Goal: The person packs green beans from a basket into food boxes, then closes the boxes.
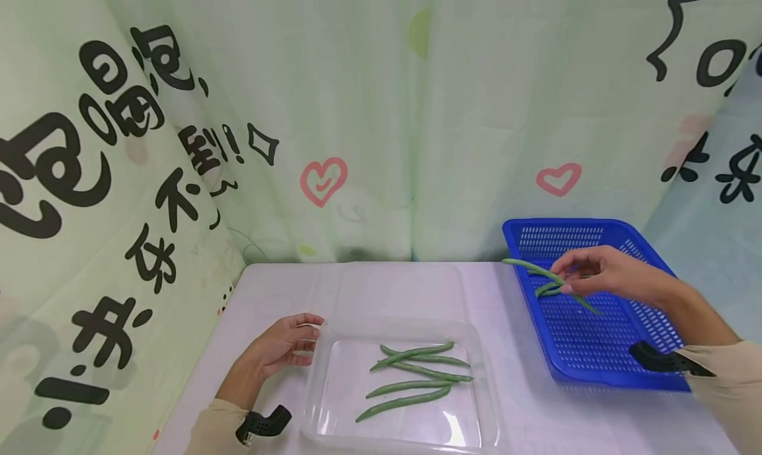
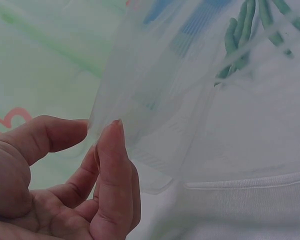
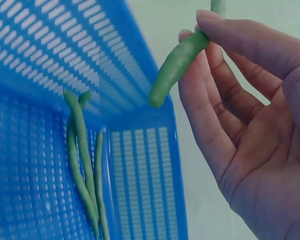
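Between the thumb and fingertips of my right hand (image 1: 619, 276) a green bean (image 3: 177, 65) is pinched, held above the blue plastic basket (image 1: 589, 342). Inside that basket, a few more green beans (image 3: 79, 150) lie along one side. My left hand (image 1: 282, 346) pinches the left rim of a clear plastic container (image 1: 491, 395), thumb and fingertips at its edge in the left wrist view. Several green beans (image 1: 405, 402) lie spread on the container's floor, pointing roughly the same way.
Both containers stand on a table with a white cloth (image 1: 286, 283), the basket at the right and farther back. A pale green curtain (image 1: 381, 111) with hearts and dark lettering hangs behind the table and along its left side.
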Tool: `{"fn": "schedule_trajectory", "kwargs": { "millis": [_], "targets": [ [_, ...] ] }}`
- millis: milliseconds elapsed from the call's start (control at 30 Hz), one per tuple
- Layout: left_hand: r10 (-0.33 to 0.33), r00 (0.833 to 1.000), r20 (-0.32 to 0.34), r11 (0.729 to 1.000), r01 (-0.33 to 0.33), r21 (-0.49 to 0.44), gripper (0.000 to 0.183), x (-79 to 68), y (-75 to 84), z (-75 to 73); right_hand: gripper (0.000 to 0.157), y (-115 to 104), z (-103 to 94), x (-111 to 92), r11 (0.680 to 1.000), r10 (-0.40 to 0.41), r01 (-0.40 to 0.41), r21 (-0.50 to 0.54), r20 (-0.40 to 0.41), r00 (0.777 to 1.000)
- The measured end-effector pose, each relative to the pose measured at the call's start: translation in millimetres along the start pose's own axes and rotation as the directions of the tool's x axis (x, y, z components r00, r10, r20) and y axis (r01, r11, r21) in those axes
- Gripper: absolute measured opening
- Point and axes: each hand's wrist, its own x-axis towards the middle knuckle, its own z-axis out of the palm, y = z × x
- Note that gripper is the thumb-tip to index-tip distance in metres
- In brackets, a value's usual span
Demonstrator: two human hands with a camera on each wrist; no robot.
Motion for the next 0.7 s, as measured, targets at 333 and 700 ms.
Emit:
{"fn": "schedule_trajectory", "kwargs": {
  "millis": [333,700],
  "targets": [
    [0.004,1.000,0.004,1.000,-0.004,0.002,0.041,1.1,-0.9,-0.7,0.032,-19.2,24.7,16.4,0.999,-0.004,0.003,0.038,0.013,1.000],
    [0.011,1.000,-0.003,1.000,-0.011,0.001,0.042,2.7,-2.3,-0.7,0.029,-36.2,55.1,35.6,0.991,-0.076,0.067,0.115,0.070,0.995]
  ]
}}
